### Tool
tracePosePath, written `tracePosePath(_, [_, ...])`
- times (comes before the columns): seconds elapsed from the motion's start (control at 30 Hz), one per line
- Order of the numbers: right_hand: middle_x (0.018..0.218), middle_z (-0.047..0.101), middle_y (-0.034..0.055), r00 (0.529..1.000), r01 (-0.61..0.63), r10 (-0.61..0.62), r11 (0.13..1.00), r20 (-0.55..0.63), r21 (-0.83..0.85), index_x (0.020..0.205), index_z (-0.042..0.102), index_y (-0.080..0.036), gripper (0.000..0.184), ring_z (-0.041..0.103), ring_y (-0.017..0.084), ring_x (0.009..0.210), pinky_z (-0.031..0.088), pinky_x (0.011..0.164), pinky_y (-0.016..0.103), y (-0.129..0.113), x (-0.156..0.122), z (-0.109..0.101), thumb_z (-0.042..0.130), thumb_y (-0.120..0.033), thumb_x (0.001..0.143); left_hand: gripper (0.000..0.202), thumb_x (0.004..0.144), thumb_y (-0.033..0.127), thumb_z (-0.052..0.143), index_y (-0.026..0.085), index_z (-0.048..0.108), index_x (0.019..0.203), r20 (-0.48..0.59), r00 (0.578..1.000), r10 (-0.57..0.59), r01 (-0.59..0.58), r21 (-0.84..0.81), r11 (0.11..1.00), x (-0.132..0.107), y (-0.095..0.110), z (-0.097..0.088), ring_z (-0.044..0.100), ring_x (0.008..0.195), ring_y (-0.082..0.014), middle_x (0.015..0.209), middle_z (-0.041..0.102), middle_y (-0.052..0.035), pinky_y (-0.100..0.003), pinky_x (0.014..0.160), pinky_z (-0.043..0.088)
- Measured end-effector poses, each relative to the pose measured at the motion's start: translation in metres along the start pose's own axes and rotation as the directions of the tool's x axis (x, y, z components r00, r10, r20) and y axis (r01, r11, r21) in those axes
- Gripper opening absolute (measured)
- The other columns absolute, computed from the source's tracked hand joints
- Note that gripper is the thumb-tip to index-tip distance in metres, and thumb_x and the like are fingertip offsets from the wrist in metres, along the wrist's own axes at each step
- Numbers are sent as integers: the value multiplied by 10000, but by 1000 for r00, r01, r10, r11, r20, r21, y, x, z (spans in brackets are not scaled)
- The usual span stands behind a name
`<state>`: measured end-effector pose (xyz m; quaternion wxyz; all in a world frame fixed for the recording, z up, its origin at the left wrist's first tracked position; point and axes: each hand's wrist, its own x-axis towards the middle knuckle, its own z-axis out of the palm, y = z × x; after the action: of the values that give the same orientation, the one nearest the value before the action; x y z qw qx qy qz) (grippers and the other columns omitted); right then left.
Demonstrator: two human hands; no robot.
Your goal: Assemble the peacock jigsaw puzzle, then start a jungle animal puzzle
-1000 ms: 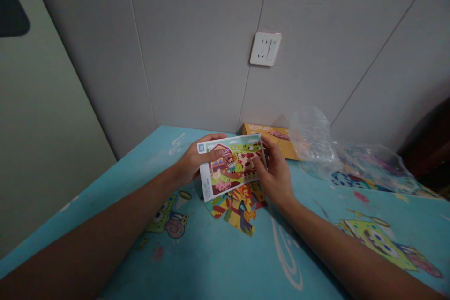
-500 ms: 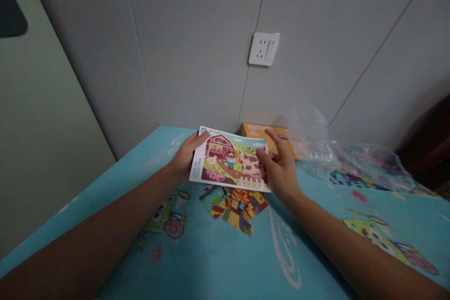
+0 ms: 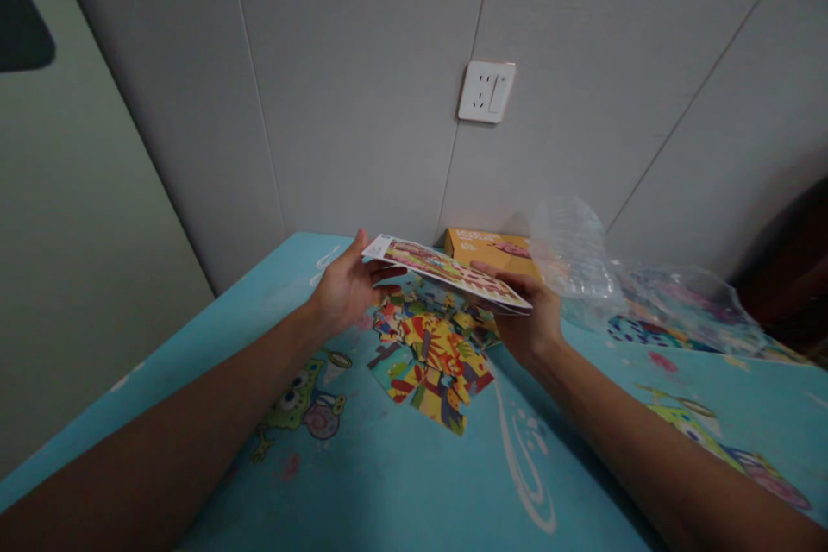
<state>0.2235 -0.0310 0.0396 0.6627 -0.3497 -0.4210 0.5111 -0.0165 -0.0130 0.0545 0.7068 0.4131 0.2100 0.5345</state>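
Observation:
My right hand grips the right end of a thin stack of puzzle picture cards, tilted almost edge-on above the table. The top card has a farm scene, and layered edges show at its lower right corner. At the left end, my left hand is open, thumb up and fingers spread, partly under the cards; whether it touches them I cannot tell. Below lies a heap of colourful jigsaw puzzle pieces, its far part shaded by the cards.
An orange box stands against the grey wall. Crumpled clear plastic packaging sits to its right, with more plastic and patterned pieces beyond. The table has a blue cartoon-print cover. A wall socket is above.
The cards have tipped from facing me to nearly flat, and their right end has moved right. My left hand has let go of them, and the right hand's fingers have closed. More puzzle pieces are exposed.

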Motion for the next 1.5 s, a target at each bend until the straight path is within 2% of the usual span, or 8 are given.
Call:
tracePosePath(0.17, [761,733,69,998,-51,52,998,26,-20,687,702,-193,227,683,245,778,532,669,342,2,-2,6,527,-320,617,515,807,643,550,183,593,1036,-9,999,31,-31,3,1000,0,-1,0,615,1037,-309,1004,677,-134,-447,873,488])
tracePosePath(0.37, [624,668,-3,997,78,-80,983,-5,-166,599,684,-205,124,584,135,582,449,561,246,17,2,-3,591,-285,620,505,802,585,592,238,536,1165,-65,997,39,-37,35,999,1,-4,2,561,1146,-315,1198,612,-130,-475,964,428])
tracePosePath(0.57, [784,739,31,994,85,-69,973,85,-214,931,767,-208,270,670,185,740,518,719,306,16,-4,-3,668,-312,702,469,733,579,665,225,577,1028,-181,983,26,-9,93,996,-2,0,8,612,883,-229,955,627,-67,-403,830,490])
tracePosePath(0.8, [856,755,60,985,145,-111,950,133,-277,1004,757,-216,341,698,224,813,538,775,351,12,-12,3,711,-394,717,439,702,551,689,182,585,917,-234,971,41,-24,73,997,-4,3,13,546,746,-179,838,558,-40,-383,736,507])
tracePosePath(1.13, [1106,712,62,943,332,-287,807,167,-488,1132,711,-241,354,640,232,970,476,911,398,14,-15,-2,661,-381,811,362,754,485,635,191,608,965,-261,963,67,-52,63,997,-6,7,13,571,790,-214,853,598,-60,-406,765,515])
tracePosePath(1.23, [1056,701,59,915,402,-350,749,200,-527,1202,670,-260,407,610,228,913,482,866,400,14,-16,-3,653,-395,818,356,762,480,627,193,616,973,-271,961,56,-41,59,997,-4,8,10,600,815,-228,876,619,-65,-404,763,518])
tracePosePath(1.37, [1033,656,61,869,483,-413,595,271,-642,1290,607,-268,449,556,219,864,446,859,416,13,-16,-6,588,-407,863,410,754,506,651,200,617,1026,-297,954,45,-34,44,998,-3,8,7,619,803,-226,885,637,-64,-407,764,523])
tracePosePath(1.5, [1178,603,75,829,549,-461,558,317,-623,1355,544,-265,486,538,262,1018,383,957,472,11,-17,-9,506,-423,897,455,751,538,664,235,599,1084,-334,941,58,-38,64,997,-2,7,6,615,772,-209,908,639,-55,-396,750,518])
